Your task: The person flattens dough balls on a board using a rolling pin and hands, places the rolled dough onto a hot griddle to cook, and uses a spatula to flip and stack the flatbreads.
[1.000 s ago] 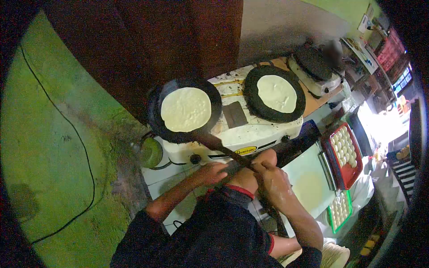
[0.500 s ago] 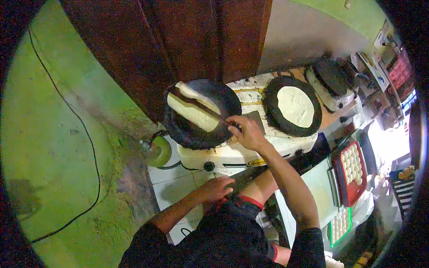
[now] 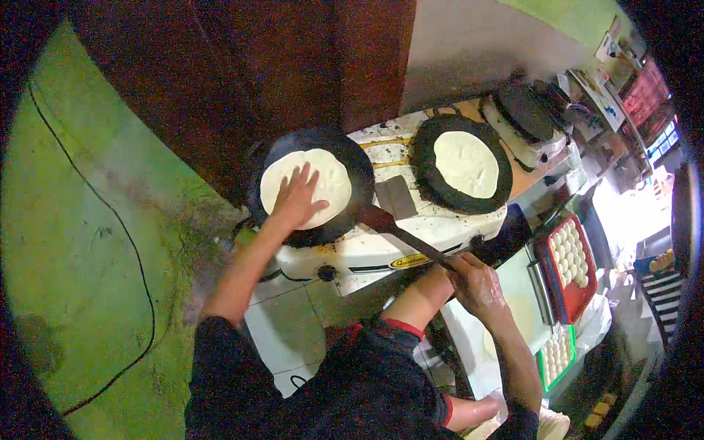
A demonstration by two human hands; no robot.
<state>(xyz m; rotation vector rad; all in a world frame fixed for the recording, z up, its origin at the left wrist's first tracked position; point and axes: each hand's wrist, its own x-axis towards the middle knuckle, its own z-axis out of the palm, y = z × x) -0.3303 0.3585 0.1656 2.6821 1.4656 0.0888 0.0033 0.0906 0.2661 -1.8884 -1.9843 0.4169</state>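
A round pale flatbread (image 3: 323, 172) lies flat in the black pan (image 3: 357, 165) on the left burner. My left hand (image 3: 297, 199) rests on it with the fingers spread. In my right hand (image 3: 475, 284) is the handle of a long dark wooden spatula (image 3: 414, 240). Its broad end is close to the right side of this pan, over the stove (image 3: 352, 257). On the other burner, a second black pan (image 3: 431, 183) carries another round pale flatbread (image 3: 466, 165).
A flat dark metal plate (image 3: 396, 196) lies between the pans. Farther right stands another burner with a black pan (image 3: 524, 114). A red tray (image 3: 583, 304) and a green-rimmed tray (image 3: 548, 383) hold several dough balls. A black cable (image 3: 121, 213) runs along the green wall.
The flatbread, earlier folded over the spatula, now lies spread in the left pan. My left hand rose from near my lap onto it. My right hand drew the spatula back towards me and right.
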